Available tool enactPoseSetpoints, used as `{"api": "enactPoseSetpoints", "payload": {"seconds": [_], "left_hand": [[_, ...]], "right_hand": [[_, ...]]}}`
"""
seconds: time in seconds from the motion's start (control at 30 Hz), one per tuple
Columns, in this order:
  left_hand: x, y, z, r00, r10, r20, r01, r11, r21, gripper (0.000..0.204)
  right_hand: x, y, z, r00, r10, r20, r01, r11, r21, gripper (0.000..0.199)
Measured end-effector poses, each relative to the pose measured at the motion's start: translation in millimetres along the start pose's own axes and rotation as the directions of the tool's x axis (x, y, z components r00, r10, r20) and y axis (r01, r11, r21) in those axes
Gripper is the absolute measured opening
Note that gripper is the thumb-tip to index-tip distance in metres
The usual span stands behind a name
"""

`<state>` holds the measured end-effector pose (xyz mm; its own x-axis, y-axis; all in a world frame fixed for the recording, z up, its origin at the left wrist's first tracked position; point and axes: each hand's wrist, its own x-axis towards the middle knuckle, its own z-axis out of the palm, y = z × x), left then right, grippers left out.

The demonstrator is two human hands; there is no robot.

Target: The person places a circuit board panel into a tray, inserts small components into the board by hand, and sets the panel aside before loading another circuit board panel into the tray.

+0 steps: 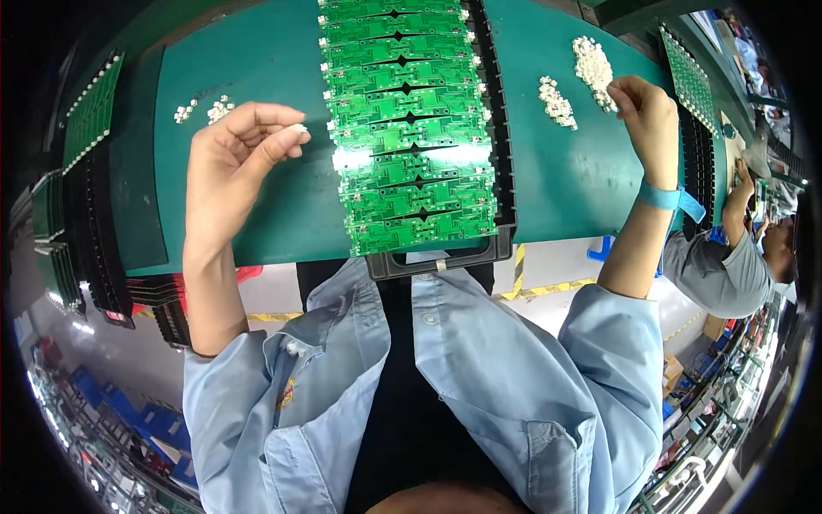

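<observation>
Left grip (227, 163), head view, pinches a small white plastic piece (297, 128) — rectangular green circuit boards (385, 135) to its right; right grip (648, 114) is just beside a heap of white pieces (591, 65) — whether closed on one, I cannot tell.

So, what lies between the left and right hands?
In the head view: green mat, circuit boards, black rack edge, and the smaller white pile.

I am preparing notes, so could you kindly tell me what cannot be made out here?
In the head view:
Left hand: shape of the white part, mostly covered by the grip.
Right hand: whether it holds anything, hidden by its own pose.
Central circuit boards: far end, cut off by the top edge.
Co-worker: what they handle, too small near the right rim.
</observation>
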<state>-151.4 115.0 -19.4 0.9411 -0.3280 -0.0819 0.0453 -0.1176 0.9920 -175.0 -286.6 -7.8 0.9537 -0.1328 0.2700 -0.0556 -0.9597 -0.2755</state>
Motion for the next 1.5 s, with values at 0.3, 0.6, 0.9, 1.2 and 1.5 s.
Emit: {"api": "enactPoseSetpoints", "payload": {"seconds": [0.3, 0.6, 0.9, 1.2, 1.5], "left_hand": [[-5.3, -4.2, 9.4, 0.999, -0.021, 0.027, 0.020, 0.999, 0.030, 0.013], [-10.4, 0.1, 22.2, 0.998, 0.055, -0.024, -0.046, 0.955, 0.292, 0.009], [-9.7, -2.5, 20.7, 0.994, 0.100, -0.041, -0.079, 0.931, 0.355, 0.009], [-13.1, -3.4, 19.2, 0.994, 0.069, -0.087, -0.039, 0.951, 0.307, 0.008], [-15.6, -4.4, 20.7, 0.988, 0.155, -0.014, -0.134, 0.894, 0.428, 0.008]], "right_hand": [[-10.4, 40.7, 16.4, 0.988, 0.044, 0.148, -0.029, 0.994, -0.105, 0.009], [-17.9, -7.8, -0.3, 0.988, -0.027, 0.154, -0.030, 0.935, 0.353, 0.015], [-35.9, -85.0, 14.9, 0.821, -0.538, 0.191, 0.460, 0.821, 0.338, 0.037], [-37.8, -87.3, 18.8, 0.846, -0.528, 0.079, 0.469, 0.805, 0.362, 0.030], [-32.7, -77.4, 14.4, 0.917, -0.360, 0.174, 0.193, 0.779, 0.596, 0.015]]}}
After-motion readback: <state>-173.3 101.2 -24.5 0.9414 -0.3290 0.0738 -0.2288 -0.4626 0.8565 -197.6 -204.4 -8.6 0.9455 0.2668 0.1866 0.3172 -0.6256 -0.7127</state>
